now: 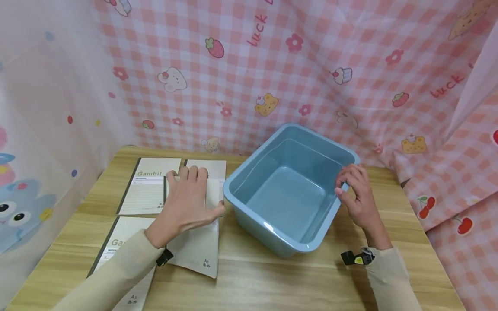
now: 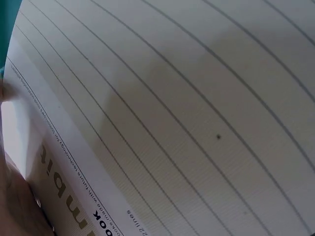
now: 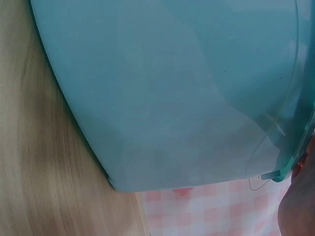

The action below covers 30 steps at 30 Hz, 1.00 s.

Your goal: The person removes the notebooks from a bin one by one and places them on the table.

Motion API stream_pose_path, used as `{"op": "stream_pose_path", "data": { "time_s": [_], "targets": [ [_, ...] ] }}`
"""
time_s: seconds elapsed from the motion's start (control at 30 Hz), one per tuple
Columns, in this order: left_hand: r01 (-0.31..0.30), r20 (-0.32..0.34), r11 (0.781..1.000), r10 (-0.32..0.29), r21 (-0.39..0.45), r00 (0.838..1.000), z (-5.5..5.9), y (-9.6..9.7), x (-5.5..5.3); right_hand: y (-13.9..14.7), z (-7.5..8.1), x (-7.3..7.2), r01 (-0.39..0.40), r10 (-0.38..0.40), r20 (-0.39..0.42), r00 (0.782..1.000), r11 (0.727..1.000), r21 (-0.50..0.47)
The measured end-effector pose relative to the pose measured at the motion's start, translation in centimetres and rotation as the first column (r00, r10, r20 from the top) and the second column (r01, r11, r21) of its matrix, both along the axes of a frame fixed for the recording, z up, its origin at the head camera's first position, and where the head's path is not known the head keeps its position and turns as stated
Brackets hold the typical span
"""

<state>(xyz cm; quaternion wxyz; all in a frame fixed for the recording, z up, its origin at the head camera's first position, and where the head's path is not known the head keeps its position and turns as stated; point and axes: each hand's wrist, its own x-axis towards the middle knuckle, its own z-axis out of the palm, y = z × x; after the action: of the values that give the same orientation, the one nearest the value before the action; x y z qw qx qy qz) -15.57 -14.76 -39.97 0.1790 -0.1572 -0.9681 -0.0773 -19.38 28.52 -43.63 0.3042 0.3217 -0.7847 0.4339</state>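
Note:
My left hand (image 1: pixel 184 205) grips a pale notebook (image 1: pixel 194 255) by its upper part, with the fingers over the top edge and the thumb at the right side. That notebook is tilted up off the table, and its lined cover (image 2: pixel 162 113) fills the left wrist view. My right hand (image 1: pixel 355 194) holds the right rim of a blue plastic basin (image 1: pixel 285 194), fingers over the edge and thumb outside. Nothing lies in the basin. In the right wrist view the basin's outer wall (image 3: pixel 147 98) takes up most of the picture.
Other notebooks lie flat on the wooden table (image 1: pixel 249 280): one at the back left (image 1: pixel 145 196), one behind the left hand (image 1: pixel 212 168), one at the front left (image 1: pixel 134 289). A pink checked curtain (image 1: pixel 241 77) hangs behind the table.

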Motion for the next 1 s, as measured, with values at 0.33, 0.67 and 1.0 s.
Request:
{"op": "stream_pose_path", "data": {
  "time_s": [0.33, 0.67, 1.0],
  "targets": [
    [-0.036, 0.074, 0.998, 0.039, -0.043, 0.997, -4.3, 0.8, 1.0, -0.2, 0.0, 0.2, -0.004, 0.004, 0.016, 1.0, 1.0, -0.001],
    [-0.109, 0.249, 0.993, 0.116, -0.043, 0.962, -7.6, 1.6, 1.7, -0.2, 0.1, 0.2, -0.003, 0.003, 0.005, 1.0, 1.0, 0.002],
    [-0.056, 0.301, 0.995, 0.078, -0.082, 0.95, -8.9, 2.0, 3.1, -0.1, 0.1, 0.2, -0.009, 0.009, -0.002, 1.0, 1.0, 0.005]
  ]
}}
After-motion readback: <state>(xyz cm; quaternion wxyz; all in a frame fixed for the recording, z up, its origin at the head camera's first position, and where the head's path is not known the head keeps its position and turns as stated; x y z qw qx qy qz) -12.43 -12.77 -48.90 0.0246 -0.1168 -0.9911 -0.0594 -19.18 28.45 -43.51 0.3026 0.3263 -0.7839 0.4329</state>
